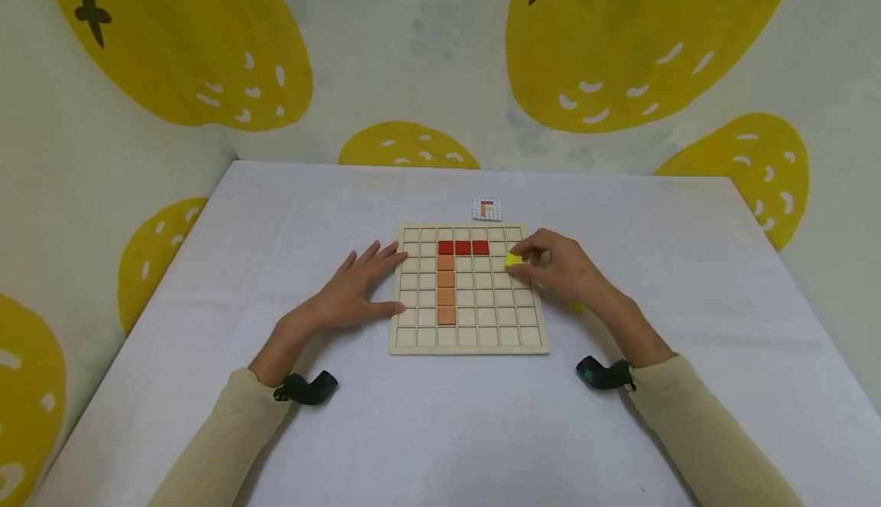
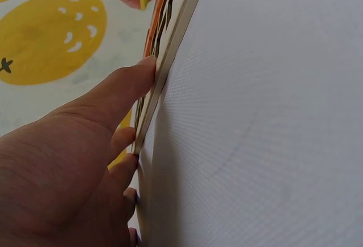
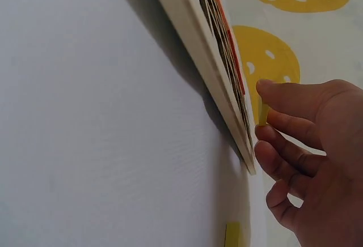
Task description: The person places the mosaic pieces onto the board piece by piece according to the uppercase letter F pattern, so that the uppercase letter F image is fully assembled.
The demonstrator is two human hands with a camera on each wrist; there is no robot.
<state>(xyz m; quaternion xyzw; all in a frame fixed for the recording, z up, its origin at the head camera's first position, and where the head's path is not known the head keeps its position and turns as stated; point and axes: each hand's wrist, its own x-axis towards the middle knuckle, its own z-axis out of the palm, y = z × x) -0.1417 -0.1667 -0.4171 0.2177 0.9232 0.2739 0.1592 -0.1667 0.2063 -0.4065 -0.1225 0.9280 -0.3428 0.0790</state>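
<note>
A wooden grid board (image 1: 485, 336) lies flat on the table, with three red square tiles (image 1: 463, 248) in a row near its top. Below the leftmost red one runs a column of several orange tiles (image 1: 446, 279). My right hand (image 1: 560, 266) pinches a yellow tile (image 1: 512, 260) between thumb and fingers, above the board's right side; the right wrist view shows this yellow tile (image 3: 263, 111) edge-on. My left hand (image 1: 354, 289) rests at the board's left edge, fingers spread, thumb and fingertips touching it. Another yellow tile (image 1: 576, 307) lies on the table, partly hidden under my right wrist.
A small pattern card (image 1: 487, 209) with a printed coloured grid lies just behind the board. White cloth covers the table (image 1: 440, 430). A patterned curtain (image 1: 413, 48) with yellow fruit shapes hangs along the back and left sides.
</note>
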